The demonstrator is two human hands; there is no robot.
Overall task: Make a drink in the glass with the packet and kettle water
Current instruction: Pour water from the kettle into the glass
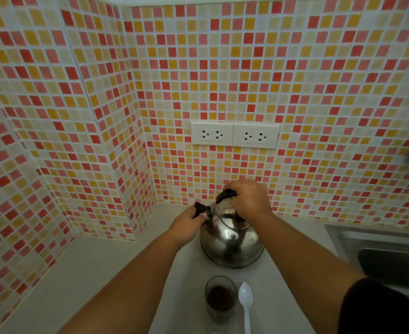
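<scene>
Steel kettle stands on the white counter, just behind the glass. Right hand is clamped on its black top handle; left hand pinches a black part at the spout side. Polished, rounded body: judged heavy and slippery, so lift by the handle. Glass, thin and fragile, holds dark powder; 1 white plastic spoon lies beside it.

Both bare forearms reach forward to the kettle, the left hand curled with fingers pinching at its left top, the right hand arched and closed over its top.
</scene>
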